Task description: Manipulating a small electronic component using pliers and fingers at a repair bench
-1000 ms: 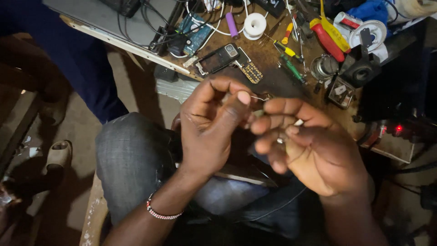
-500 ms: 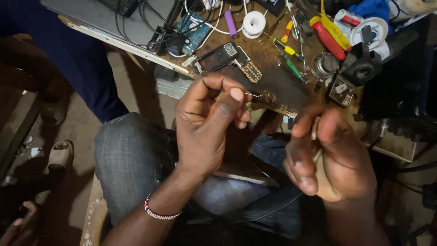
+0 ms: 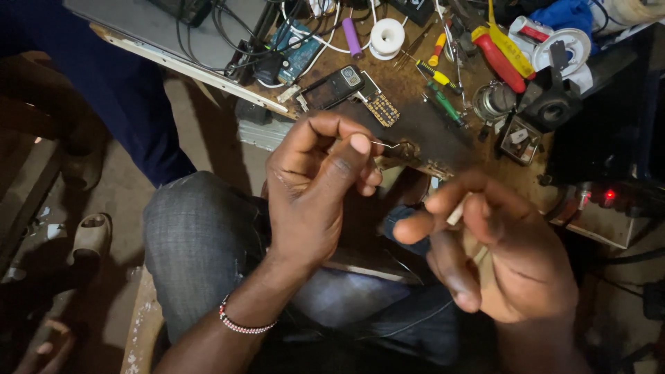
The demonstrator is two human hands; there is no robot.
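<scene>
The left hand [image 3: 315,190] pinches a thin wire [image 3: 386,145] pointing right, while the right hand [image 3: 502,253], lower and apart, grips a pale stick [image 3: 455,212].

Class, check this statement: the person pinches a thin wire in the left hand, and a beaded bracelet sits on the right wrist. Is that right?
Not quite. The head view shows the beaded bracelet on the left wrist, the same arm whose left hand pinches the thin wire. The right wrist is bare.
</scene>
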